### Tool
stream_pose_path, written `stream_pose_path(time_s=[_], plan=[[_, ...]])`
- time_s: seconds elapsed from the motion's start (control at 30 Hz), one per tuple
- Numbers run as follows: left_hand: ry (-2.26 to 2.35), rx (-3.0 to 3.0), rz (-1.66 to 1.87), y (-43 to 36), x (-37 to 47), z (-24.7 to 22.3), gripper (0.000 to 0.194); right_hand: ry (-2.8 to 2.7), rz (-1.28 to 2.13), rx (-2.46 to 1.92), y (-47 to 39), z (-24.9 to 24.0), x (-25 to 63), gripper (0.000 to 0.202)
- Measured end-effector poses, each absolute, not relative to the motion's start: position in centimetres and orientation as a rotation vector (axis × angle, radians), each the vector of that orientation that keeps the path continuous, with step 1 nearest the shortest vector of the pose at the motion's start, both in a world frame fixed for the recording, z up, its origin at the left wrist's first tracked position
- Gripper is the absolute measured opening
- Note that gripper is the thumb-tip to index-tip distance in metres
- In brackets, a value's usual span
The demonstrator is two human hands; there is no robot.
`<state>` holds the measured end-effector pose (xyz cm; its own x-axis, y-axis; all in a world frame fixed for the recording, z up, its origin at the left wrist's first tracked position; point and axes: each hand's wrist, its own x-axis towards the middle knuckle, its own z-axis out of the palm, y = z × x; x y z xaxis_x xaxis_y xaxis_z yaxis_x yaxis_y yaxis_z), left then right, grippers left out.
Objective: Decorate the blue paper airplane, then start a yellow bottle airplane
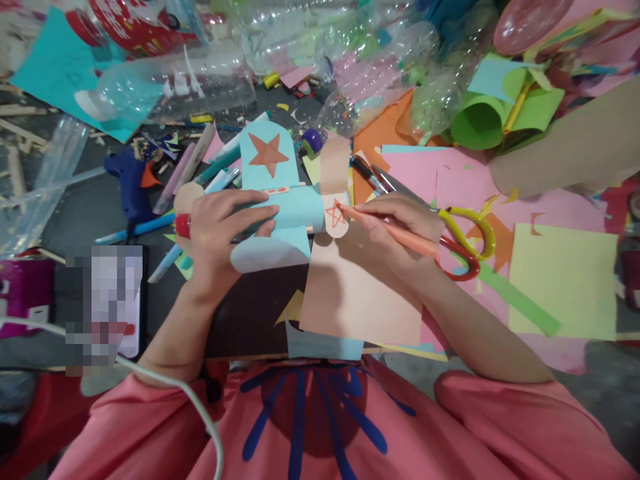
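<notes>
The blue paper plane [306, 205], at mid-table between scattered pens and a tan sheet [370, 293], looks very light and easily crushed, its rolled body probably firmer than the flat wings or the thin tail flap [336, 231]. The body seems the best place to hold, and the left hand [220, 217] wraps its fingers around it there, while the right hand [403, 223] pinches an orange marker [407, 239], tip at the flap's star outline.

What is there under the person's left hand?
The light-blue paper model runs under the left hand; its surface directly beneath the hand is covered and cannot be seen.
</notes>
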<state>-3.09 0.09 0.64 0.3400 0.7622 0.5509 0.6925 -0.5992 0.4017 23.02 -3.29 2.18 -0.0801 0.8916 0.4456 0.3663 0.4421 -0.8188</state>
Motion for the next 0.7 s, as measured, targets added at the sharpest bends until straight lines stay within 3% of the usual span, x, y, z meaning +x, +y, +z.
stream_pose_path(time_s=[0.3,0.7], plan=[[1.297,2.611,1.206,0.12,-2.76,0.77,0.007,-1.722,0.574,-1.084,-3.14,1.91,23.45,0.015],[1.402,2.500,1.061,0.06,-2.93,0.86,0.009,-1.759,0.559,-1.058,-3.12,1.81,23.90,0.014]])
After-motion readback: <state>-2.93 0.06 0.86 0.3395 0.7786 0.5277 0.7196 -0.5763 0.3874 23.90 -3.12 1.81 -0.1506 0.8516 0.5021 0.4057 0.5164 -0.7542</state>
